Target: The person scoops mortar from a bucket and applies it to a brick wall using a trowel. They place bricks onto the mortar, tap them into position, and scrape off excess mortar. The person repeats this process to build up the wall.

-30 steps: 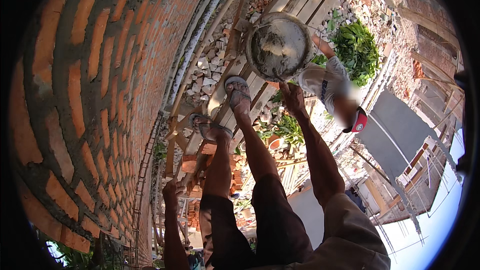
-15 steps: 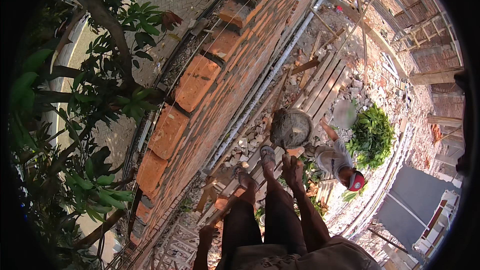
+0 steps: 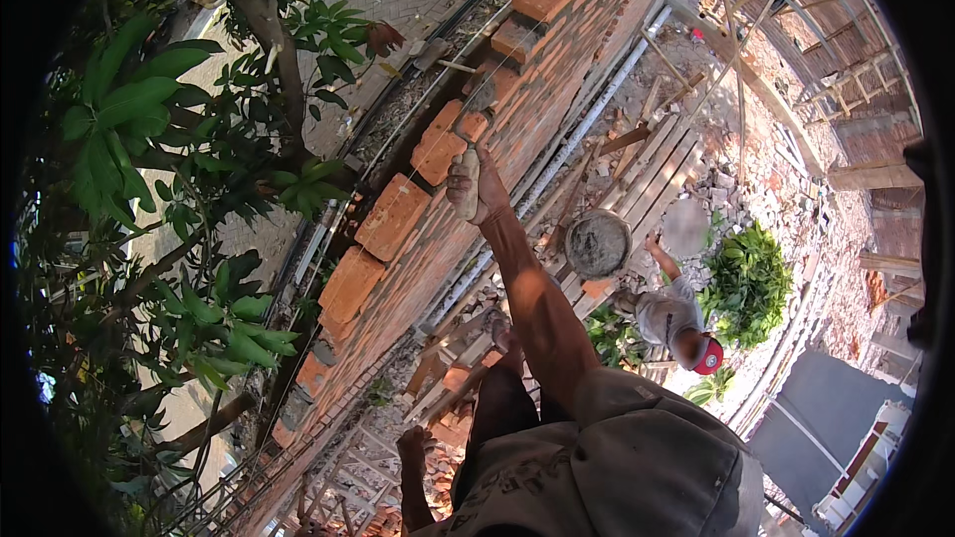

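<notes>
My right hand [image 3: 479, 189] is wrapped round the pale handle of a trowel [image 3: 464, 184], held over the top of the brick wall [image 3: 477, 197]. The trowel's blade is hard to make out among the bricks and grey mortar [image 3: 481, 95] just beyond my fist. Orange bricks [image 3: 393, 217] lie along the wall's top course, beside a taut string line [image 3: 388, 147]. Low at my side hangs my left hand [image 3: 414, 441], fingers loosely apart and nothing visible in them. A round bucket of wet mortar [image 3: 598, 244] stands on the planks right of my right forearm.
Wooden planks [image 3: 647, 179] run beside the wall, above rubble. A co-worker in a red cap [image 3: 708, 356] is below at the right, near a leafy green heap [image 3: 751, 283]. Tree branches [image 3: 261, 15] reach close to the wall's left side. A white pipe [image 3: 617, 80] follows the wall.
My right hand has swung from beside the mortar bucket up and left to the wall top. My body has leaned toward the wall, and the view has shifted.
</notes>
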`<state>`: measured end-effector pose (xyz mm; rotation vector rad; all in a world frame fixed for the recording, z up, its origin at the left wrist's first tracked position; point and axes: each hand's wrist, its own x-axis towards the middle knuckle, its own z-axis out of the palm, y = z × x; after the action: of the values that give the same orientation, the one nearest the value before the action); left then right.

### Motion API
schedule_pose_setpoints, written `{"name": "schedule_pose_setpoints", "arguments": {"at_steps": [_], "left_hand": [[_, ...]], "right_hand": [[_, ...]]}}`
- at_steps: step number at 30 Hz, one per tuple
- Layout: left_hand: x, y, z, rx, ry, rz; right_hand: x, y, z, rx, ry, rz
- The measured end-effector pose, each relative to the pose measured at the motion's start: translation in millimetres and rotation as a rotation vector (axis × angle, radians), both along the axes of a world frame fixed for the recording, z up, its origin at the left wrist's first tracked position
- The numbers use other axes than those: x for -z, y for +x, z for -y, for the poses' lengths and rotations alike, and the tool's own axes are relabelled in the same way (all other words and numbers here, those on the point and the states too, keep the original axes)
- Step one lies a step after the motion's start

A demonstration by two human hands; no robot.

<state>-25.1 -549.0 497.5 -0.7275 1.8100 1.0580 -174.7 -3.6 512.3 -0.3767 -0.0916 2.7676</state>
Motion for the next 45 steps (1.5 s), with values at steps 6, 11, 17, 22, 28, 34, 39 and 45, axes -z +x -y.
{"name": "schedule_pose_setpoints", "arguments": {"at_steps": [6, 11, 17, 22, 28, 34, 39, 45], "left_hand": [[-4.3, 28.6, 19.0, -0.001, -0.052, 0.077], [-6.2, 34.7, 14.4, 0.087, -0.048, 0.05], [-14.4, 20.4, -9.0, 0.107, -0.043, -0.061], [-21.4, 1.3, -20.5, 0.135, -0.035, -0.097], [-31.6, -1.4, -21.1, 0.134, -0.058, -0.096], [-33.7, -0.8, -6.5, 0.231, -0.104, -0.11], [-33.4, 5.5, -2.7, 0.169, -0.077, -0.097], [-21.0, 6.8, -6.0, 0.148, -0.02, -0.057]], "right_hand": [[-9.5, 43.6, 10.1, -0.039, 0.612, 0.265], [-26.3, 93.4, -3.4, 0.038, 1.943, 1.258], [-4.3, 83.2, -45.0, -0.227, 2.115, 1.452], [6.5, 84.8, -32.5, -0.031, 1.962, 1.407], [7.5, 86.3, 18.0, 0.203, 0.503, 0.659], [44.1, 39.4, 45.0, 0.12, 0.033, 0.384], [62.2, 61.7, 41.2, 0.075, 0.364, 0.858], [44.3, 68.1, 29.7, 0.233, 0.602, 0.67]]}}
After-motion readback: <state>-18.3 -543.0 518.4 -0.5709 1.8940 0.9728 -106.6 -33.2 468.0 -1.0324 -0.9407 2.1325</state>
